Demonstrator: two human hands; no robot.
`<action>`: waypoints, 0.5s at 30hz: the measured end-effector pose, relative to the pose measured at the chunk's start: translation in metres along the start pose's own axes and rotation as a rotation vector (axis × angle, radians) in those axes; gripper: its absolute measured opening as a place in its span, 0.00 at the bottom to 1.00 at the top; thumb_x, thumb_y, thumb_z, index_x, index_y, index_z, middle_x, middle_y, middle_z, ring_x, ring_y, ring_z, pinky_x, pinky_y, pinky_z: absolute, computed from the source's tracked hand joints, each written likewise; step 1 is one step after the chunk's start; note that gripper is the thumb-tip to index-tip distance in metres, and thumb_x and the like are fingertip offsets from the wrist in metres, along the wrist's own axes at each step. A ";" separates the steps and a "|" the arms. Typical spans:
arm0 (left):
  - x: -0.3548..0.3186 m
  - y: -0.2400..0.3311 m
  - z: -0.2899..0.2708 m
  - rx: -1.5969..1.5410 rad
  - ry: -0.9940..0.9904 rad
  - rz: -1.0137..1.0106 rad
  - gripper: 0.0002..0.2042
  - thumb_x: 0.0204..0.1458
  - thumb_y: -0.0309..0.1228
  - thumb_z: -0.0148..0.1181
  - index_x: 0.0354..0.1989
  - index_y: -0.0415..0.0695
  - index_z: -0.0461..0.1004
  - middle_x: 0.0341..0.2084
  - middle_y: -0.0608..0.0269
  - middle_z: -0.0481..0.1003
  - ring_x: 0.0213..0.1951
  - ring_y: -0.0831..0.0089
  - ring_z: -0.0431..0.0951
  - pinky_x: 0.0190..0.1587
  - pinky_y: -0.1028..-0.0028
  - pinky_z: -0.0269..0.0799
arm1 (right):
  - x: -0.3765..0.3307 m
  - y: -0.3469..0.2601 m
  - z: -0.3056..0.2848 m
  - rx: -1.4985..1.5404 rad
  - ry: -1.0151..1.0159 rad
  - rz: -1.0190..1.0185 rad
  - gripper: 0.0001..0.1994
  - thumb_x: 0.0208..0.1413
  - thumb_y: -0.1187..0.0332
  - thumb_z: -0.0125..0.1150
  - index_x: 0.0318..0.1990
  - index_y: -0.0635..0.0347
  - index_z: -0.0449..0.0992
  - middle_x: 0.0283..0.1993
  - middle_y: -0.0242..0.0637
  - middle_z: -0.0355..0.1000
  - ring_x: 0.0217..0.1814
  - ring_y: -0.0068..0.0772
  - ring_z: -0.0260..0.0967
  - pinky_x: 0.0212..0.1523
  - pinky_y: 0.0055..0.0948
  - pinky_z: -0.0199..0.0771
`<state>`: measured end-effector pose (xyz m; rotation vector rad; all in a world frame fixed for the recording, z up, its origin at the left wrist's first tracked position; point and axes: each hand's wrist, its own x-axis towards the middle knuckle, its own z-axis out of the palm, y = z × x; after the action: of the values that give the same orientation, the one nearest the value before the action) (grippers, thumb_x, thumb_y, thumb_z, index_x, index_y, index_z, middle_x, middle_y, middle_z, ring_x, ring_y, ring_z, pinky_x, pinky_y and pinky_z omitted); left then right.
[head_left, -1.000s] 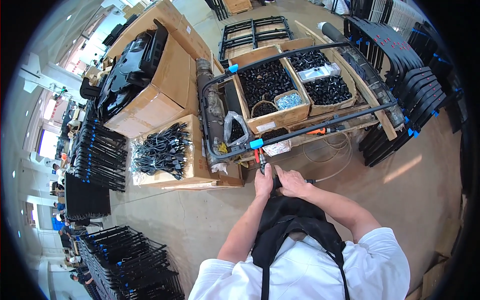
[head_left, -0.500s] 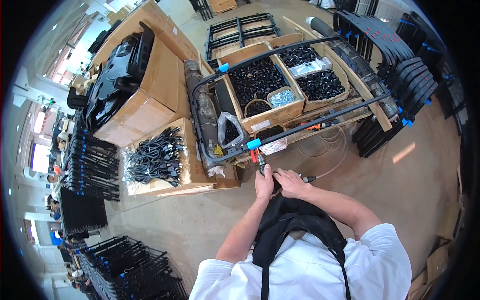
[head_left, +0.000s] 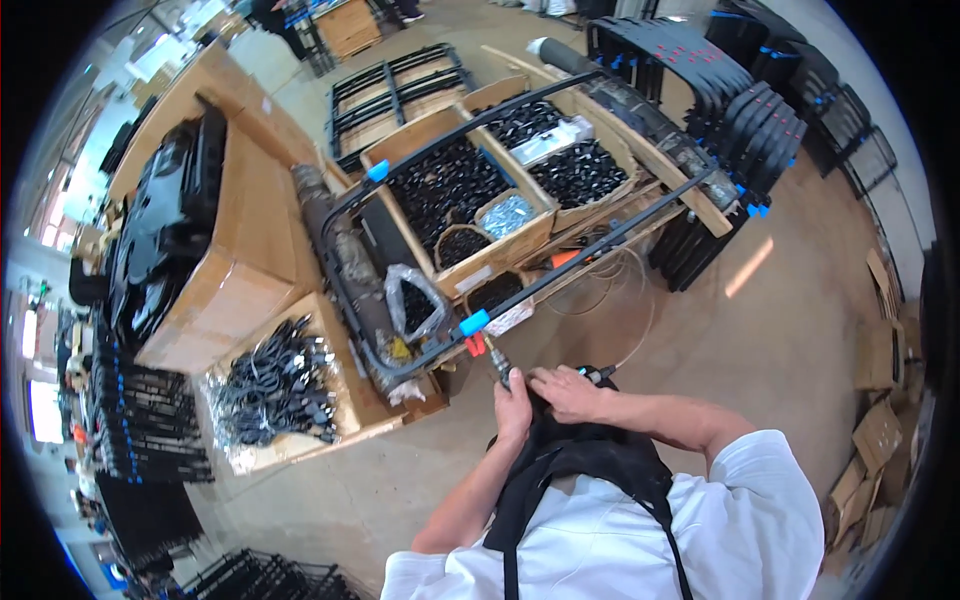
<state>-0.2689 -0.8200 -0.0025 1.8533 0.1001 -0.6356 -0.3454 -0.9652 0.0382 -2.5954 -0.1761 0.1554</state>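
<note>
Both my hands are closed round a slim power screwdriver [head_left: 500,366] held just in front of my black apron. My left hand [head_left: 512,408] wraps its front part, behind the silver nose. My right hand [head_left: 568,393] grips farther back, hiding most of the body. A thin clear hose runs from the rear end. The tool's tip points up toward a black tubular frame [head_left: 600,248] with blue wraps [head_left: 472,323]. Beside the tip are small red pieces [head_left: 475,345] at the frame's near bar. Whether the tip touches anything, I cannot tell.
Under the frame, a wooden box [head_left: 545,232] holds black parts and a tub of silvery screws [head_left: 507,215]. Bundled black cables [head_left: 275,385] lie in a carton at left, below a large cardboard box [head_left: 265,225]. Black panels [head_left: 740,130] stand in rows at right.
My view has turned and shifted, so the frame and boxes appear farther left and tilted. Both hands still grip the screwdriver, which now sits slightly lower left in the picture.
</note>
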 end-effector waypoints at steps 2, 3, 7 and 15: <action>-0.008 -0.016 -0.002 -0.003 -0.028 -0.010 0.30 0.69 0.55 0.52 0.49 0.31 0.72 0.38 0.45 0.79 0.42 0.57 0.80 0.48 0.58 0.75 | -0.010 -0.001 0.005 -0.026 -0.056 0.017 0.32 0.44 0.70 0.72 0.60 0.65 0.70 0.60 0.51 0.70 0.59 0.56 0.72 0.58 0.47 0.73; -0.011 -0.029 -0.006 -0.010 -0.084 -0.045 0.30 0.70 0.55 0.52 0.49 0.31 0.73 0.37 0.44 0.79 0.42 0.58 0.80 0.47 0.58 0.75 | -0.014 0.001 0.005 -0.057 -0.113 0.016 0.33 0.44 0.68 0.73 0.60 0.65 0.70 0.59 0.50 0.70 0.57 0.56 0.73 0.57 0.47 0.74; 0.003 0.004 0.011 0.284 -0.483 -0.228 0.29 0.70 0.54 0.51 0.49 0.31 0.73 0.38 0.40 0.79 0.43 0.53 0.82 0.47 0.58 0.76 | -0.053 0.035 -0.026 0.142 -0.191 0.155 0.34 0.48 0.66 0.71 0.65 0.61 0.69 0.58 0.49 0.71 0.56 0.58 0.73 0.57 0.50 0.76; 0.107 0.210 0.145 0.560 -0.547 0.795 0.11 0.66 0.36 0.59 0.47 0.42 0.81 0.43 0.49 0.82 0.47 0.48 0.82 0.50 0.57 0.77 | -0.100 0.198 -0.096 0.260 0.269 0.789 0.34 0.52 0.66 0.68 0.68 0.62 0.65 0.59 0.56 0.71 0.62 0.64 0.71 0.63 0.53 0.73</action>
<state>-0.1556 -1.0543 0.0914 1.9448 -1.2177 -0.5982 -0.4117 -1.1974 0.0253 -2.2552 0.9068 0.0940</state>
